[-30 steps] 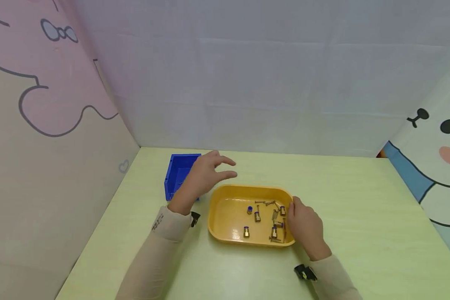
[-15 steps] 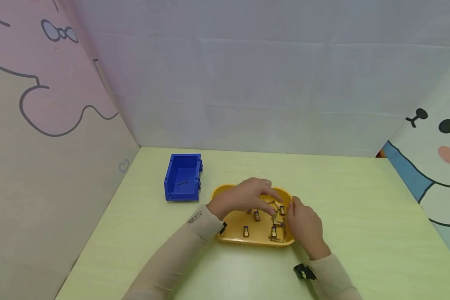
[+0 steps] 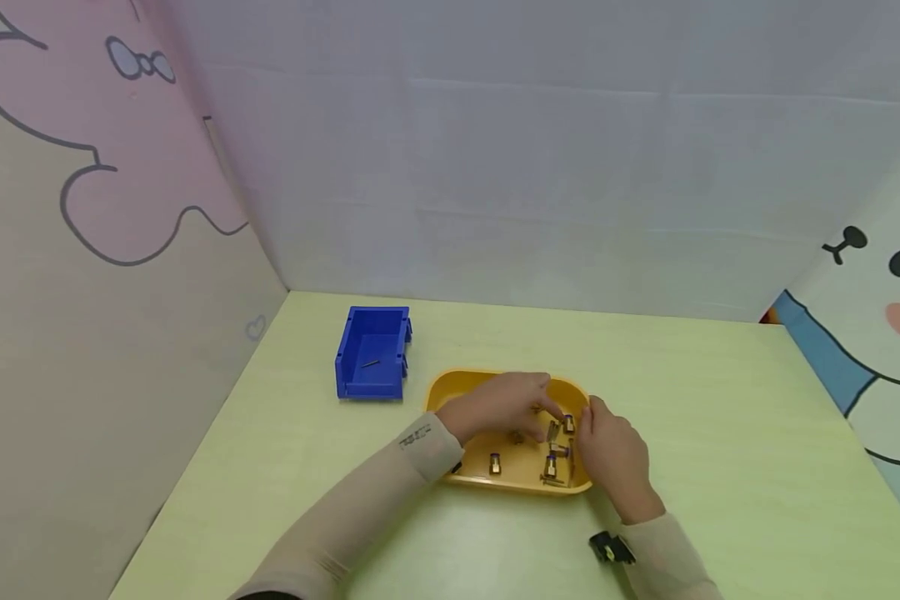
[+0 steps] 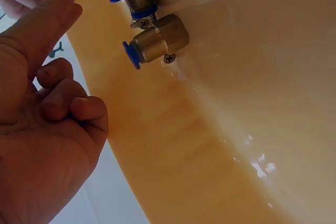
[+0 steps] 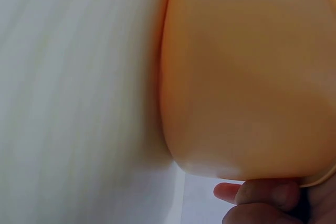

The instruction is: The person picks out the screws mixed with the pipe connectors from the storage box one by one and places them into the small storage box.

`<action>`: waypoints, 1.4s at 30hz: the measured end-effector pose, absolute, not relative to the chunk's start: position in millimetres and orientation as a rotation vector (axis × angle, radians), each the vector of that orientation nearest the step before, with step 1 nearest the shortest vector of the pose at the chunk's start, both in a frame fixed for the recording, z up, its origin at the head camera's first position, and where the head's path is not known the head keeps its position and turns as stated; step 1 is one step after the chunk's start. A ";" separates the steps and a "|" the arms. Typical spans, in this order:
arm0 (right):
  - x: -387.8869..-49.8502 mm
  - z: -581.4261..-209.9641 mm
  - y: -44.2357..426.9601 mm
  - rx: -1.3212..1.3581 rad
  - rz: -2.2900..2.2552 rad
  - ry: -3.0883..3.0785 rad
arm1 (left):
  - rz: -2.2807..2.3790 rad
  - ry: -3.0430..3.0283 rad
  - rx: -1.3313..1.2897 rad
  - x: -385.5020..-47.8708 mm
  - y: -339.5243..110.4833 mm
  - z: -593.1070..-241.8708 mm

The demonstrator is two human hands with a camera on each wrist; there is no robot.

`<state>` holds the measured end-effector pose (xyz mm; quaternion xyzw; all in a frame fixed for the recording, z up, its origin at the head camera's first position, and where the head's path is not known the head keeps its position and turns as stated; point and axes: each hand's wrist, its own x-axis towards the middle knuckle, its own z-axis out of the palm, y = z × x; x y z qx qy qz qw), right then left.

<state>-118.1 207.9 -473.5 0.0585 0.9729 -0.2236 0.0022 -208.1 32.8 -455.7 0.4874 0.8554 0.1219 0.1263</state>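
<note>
A shallow yellow tray (image 3: 513, 485) holds several brass push-in fittings (image 3: 495, 464) with blue collars and several small screws (image 3: 552, 481), mostly toward its right end. My left hand (image 3: 506, 406) reaches over the tray from the left, index finger and thumb apart above the parts. In the left wrist view its other fingers are loosely curled, and a fitting (image 4: 157, 41) lies near them with screw heads beside it. I see nothing held there, though the thumb is hidden in that view. My right hand (image 3: 615, 454) grips the tray's right rim, its fingers outside the wall (image 5: 252, 77).
A blue bin (image 3: 371, 391) stands on the pale table (image 3: 720, 433) behind and left of the tray, with one screw (image 3: 371, 363) inside. White sheeting (image 3: 540, 167) rises at the back edge, and printed panels border both sides.
My left hand has swung right and down from beside the blue bin into the tray, among the fittings and screws. The right hand keeps its grip on the rim.
</note>
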 end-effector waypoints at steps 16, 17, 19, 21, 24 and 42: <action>-115.4 -471.3 207.9 0.160 -0.698 3.075 | 0.075 2.475 1.608 -204.0 39.6 -466.3; -115.5 -471.2 207.9 0.159 -0.699 3.072 | 0.058 2.471 1.625 -204.0 39.6 -466.4; -115.9 -471.0 208.0 0.160 -0.699 3.067 | 0.049 2.464 1.631 -204.2 39.5 -467.1; -116.1 -470.8 208.1 0.162 -0.697 3.064 | 0.058 2.462 1.633 -204.9 40.0 -468.0; -116.7 -471.1 208.3 0.169 -0.693 3.063 | 0.088 2.461 1.627 -206.6 41.5 -470.2; -115.4 -468.9 208.0 0.182 -0.721 3.048 | 0.079 2.525 1.715 -207.2 46.1 -467.8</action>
